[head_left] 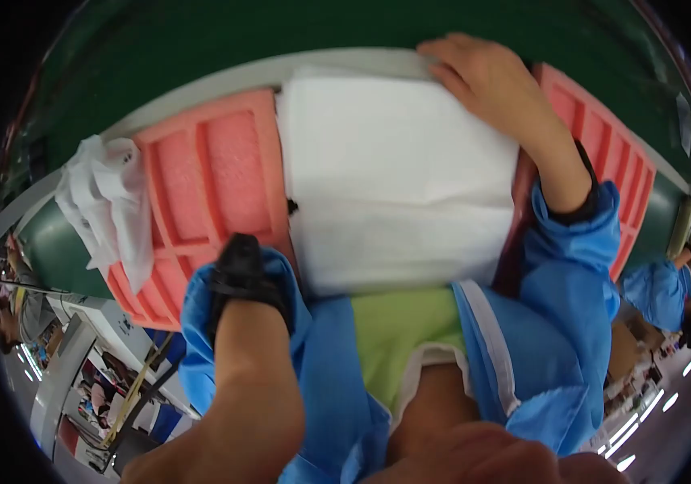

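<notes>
A stack of thin white sheets or flat bags (394,137) lies in front of me, its near part folded or bent with a crease across it. My right hand (482,77) reaches over the far right corner of the stack. Its fingers point left along the pale edge strip, thumb apart from them, and nothing shows in the hand. My left hand (216,436) is raised close to the camera at the lower edge, away from the stack. Its fingers are out of the picture. Black bands circle both wrists at the blue sleeves.
Pink compartmented foam trays stand at the left (180,181) and right (595,133) of the stack. A crumpled translucent white bag (108,194) hangs over the left tray. Beyond the pale edge strip (216,81) stretches a green surface (321,24). Another person in blue (656,294) is at the far right.
</notes>
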`<action>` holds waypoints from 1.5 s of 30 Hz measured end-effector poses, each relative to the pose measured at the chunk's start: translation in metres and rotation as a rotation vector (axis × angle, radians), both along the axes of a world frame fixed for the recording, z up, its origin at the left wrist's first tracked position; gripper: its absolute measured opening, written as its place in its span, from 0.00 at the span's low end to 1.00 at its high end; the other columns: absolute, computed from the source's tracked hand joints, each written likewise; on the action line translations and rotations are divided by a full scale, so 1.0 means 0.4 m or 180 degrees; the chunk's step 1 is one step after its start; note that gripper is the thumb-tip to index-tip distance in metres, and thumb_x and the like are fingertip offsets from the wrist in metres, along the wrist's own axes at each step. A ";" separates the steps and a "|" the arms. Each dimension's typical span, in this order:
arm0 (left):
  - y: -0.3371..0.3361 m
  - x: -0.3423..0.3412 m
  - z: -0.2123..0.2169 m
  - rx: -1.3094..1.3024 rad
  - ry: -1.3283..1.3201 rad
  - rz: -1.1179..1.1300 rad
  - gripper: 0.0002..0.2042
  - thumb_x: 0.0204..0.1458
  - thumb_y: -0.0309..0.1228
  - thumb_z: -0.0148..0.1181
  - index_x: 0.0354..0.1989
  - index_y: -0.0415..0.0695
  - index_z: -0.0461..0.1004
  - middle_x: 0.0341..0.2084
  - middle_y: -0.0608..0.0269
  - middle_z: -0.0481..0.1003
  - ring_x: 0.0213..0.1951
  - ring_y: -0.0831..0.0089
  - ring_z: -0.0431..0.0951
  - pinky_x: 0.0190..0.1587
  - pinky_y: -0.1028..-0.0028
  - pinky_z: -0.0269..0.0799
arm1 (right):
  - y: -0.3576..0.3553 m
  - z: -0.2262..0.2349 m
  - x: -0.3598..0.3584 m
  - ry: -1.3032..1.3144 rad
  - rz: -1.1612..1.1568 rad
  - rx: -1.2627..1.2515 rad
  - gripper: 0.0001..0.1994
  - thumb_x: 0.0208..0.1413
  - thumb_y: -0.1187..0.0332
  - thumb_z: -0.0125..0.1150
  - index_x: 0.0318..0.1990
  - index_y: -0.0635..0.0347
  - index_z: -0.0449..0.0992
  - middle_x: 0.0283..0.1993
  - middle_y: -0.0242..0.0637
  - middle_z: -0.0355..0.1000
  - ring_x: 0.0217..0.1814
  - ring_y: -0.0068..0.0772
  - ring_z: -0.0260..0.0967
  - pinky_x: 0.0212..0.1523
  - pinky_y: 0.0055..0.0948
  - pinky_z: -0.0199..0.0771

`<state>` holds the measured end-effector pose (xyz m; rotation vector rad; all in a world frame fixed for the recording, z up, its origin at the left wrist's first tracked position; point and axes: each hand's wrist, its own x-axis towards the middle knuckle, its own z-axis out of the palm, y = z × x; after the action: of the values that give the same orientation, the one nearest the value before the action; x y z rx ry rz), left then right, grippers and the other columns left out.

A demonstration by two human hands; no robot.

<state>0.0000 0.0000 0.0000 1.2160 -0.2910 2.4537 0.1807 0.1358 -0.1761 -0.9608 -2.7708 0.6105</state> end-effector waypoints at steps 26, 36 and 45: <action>-0.087 0.009 -0.053 -0.0030 0.0923 0.1874 0.19 0.63 0.36 0.42 0.56 0.36 0.66 0.58 0.52 0.66 0.62 0.57 0.62 0.66 0.56 0.55 | 0.061 0.011 0.003 -0.0500 -0.0079 0.0347 0.08 0.53 0.69 0.53 0.38 0.60 0.76 0.37 0.42 0.73 0.42 0.45 0.74 0.39 0.41 0.75; -0.040 0.020 -0.135 0.0483 0.0104 -0.0166 0.17 0.62 0.34 0.45 0.55 0.39 0.68 0.55 0.57 0.70 0.60 0.61 0.65 0.63 0.58 0.63 | 0.060 0.005 0.026 -0.0312 -0.0113 -0.0098 0.08 0.49 0.74 0.52 0.35 0.65 0.75 0.33 0.45 0.73 0.38 0.48 0.73 0.35 0.42 0.75; -0.046 0.015 -0.107 0.0520 0.0244 -0.0674 0.19 0.59 0.31 0.48 0.58 0.37 0.64 0.60 0.57 0.64 0.62 0.62 0.62 0.64 0.62 0.62 | 0.061 0.013 0.014 -0.0248 -0.0082 -0.0082 0.09 0.47 0.76 0.52 0.35 0.64 0.76 0.31 0.45 0.74 0.37 0.47 0.74 0.33 0.42 0.74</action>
<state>0.0059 -0.0185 -0.0428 1.2709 -0.5775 2.2323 0.1864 0.1600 -0.1709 -1.0459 -2.8198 0.6192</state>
